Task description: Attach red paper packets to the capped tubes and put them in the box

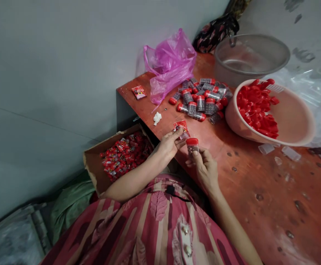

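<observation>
My left hand point(170, 142) pinches a small red printed sachet point(181, 128) at the near edge of the red-brown table point(259, 184). Right beside it my right hand point(203, 165) holds a little clear vial with a red cap point(192, 145), upright between thumb and fingers. Sachet and vial nearly touch. Behind them lies a heap of several capped vials point(201, 99). A pink basin point(292, 117) to the right holds loose red caps point(256, 106).
A cardboard box of red sachets point(123, 154) sits below the table's left edge. A pink plastic bag point(170, 64), a grey bowl point(250, 55), one loose sachet point(139, 92), a paper scrap point(157, 118) and empty clear vials point(278, 150) lie on the table.
</observation>
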A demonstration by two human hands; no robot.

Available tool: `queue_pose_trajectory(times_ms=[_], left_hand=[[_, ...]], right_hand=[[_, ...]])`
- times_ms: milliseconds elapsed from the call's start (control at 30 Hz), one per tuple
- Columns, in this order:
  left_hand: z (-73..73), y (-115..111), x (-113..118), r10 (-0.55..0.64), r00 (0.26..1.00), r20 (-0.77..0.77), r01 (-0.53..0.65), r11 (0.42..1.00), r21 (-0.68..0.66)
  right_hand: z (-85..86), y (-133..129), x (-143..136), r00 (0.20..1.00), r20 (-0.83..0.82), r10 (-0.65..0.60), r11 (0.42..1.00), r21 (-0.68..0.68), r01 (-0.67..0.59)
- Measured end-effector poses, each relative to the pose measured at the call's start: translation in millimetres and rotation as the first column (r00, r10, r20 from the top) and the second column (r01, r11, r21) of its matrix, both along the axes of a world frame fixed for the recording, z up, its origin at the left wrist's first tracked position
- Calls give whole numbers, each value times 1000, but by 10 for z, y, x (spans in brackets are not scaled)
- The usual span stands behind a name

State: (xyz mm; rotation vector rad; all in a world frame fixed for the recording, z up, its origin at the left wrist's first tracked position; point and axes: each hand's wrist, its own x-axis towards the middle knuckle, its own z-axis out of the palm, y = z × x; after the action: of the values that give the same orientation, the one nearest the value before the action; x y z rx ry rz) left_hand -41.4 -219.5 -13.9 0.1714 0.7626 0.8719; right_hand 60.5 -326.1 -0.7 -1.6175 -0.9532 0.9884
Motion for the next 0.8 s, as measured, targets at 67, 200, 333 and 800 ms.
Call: queue_pose_trajectory(times_ms=[67, 200, 333, 800], left_hand=[[35, -28, 39, 17, 999, 29, -17, 1000, -2], [98, -87, 111, 26, 997, 69, -29, 998, 51], [127, -124, 156, 14, 998, 57, -20, 995, 93], [63, -90, 60, -165, 965, -205, 222, 929, 296]], right_hand=[[-36, 30, -15, 999, -31, -22, 1000, 3, 22], [-94, 67, -7, 999, -47, -25, 1000, 13, 25], [-135, 64, -19, 998, -68, -17, 1000, 19, 19], [-288, 85, -34, 996, 27, -81, 988, 131, 77]])
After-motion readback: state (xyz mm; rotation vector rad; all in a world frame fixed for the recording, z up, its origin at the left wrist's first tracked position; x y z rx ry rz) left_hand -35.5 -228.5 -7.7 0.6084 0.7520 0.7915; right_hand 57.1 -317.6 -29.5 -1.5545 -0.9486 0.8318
